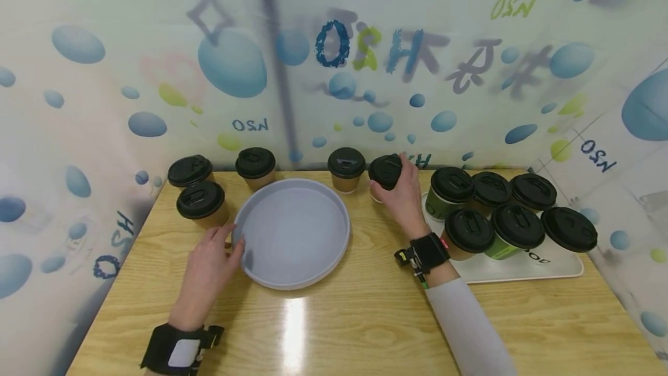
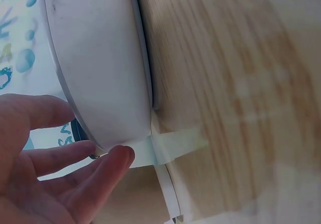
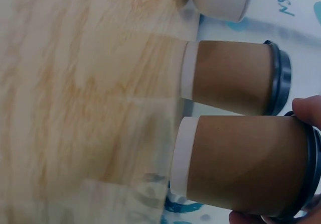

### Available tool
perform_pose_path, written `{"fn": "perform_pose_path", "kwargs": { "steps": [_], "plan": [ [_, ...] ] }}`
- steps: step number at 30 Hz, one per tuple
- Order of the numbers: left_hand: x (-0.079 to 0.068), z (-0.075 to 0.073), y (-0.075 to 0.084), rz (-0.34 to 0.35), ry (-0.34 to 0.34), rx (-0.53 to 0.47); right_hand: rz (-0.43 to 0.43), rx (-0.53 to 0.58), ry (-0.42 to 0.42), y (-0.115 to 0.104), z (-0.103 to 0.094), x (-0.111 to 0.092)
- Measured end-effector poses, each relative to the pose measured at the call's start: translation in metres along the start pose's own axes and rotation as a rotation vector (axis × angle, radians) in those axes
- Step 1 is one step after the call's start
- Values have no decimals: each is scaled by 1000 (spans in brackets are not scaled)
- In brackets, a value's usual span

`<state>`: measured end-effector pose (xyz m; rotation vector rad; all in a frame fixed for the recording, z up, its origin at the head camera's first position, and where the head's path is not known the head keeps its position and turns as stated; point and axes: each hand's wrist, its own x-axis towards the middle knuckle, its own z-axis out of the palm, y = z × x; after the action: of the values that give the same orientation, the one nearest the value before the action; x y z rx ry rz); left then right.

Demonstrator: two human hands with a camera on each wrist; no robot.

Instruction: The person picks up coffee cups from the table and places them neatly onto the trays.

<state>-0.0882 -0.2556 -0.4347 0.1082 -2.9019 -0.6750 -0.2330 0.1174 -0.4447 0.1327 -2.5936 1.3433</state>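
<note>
**userA:** ok so what's each of the hands up to here?

**userB:** right hand (image 1: 402, 196) is grasping a brown-sleeved cup (image 1: 385, 174), thumb on one side of the black lid and fingers on the other. Cup's right at the fingertips, out past the wrist toward the patterned backdrop (image 1: 376, 91). Looks upright to me. Can't tell if its base touches the counter (image 1: 355, 318) tho.

**userA:** and the left?

**userB:** left hand (image 1: 211, 263) has its fingers relaxed and a bit spread, tips at the left edge of a round grey tray (image 1: 292, 234). Not wrapped round it as far as I can see. So the tray sits between the two hands, touching-close to the left one and apart from the right one.

**userA:** any other cups nearby?

**userB:** yep, one lidded cup (image 1: 347, 170) stands just left of the held one, near the tray's far right edge. Another cup (image 1: 256, 168) is behind the tray, and a pair of cups (image 1: 202, 205) stands to its left, the nearer one just beyond the left hand's fingers. Then right of the right hand there's a white rectangular tray (image 1: 522, 271) with six lidded cups (image 1: 518, 228) bunched together on it, some with green sides.
</note>
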Motion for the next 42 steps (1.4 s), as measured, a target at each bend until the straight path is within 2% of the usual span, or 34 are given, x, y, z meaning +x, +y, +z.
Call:
{"fn": "perform_pose_path", "kwargs": {
  "steps": [9, 16, 23, 31, 37, 42],
  "plan": [
    [3, 1, -3, 8, -4, -4, -125, -46, 66, -19, -14, -24],
    [4, 1, -6, 21, -1, -19, -202, 6, 55, -46, -25, -46],
    [3, 1, -7, 16, -7, -22, -261, 87, -55, -66, -15, -55],
    [3, 2, -7, 6, -25, -33, -247, 135, -213, -68, 7, -55],
    [3, 2, -7, -1, -28, -38, -245, 134, -312, -69, 21, -54],
    [4, 2, -8, 4, -30, -26, -264, 89, -373, -68, 31, -50]
  ]
}}
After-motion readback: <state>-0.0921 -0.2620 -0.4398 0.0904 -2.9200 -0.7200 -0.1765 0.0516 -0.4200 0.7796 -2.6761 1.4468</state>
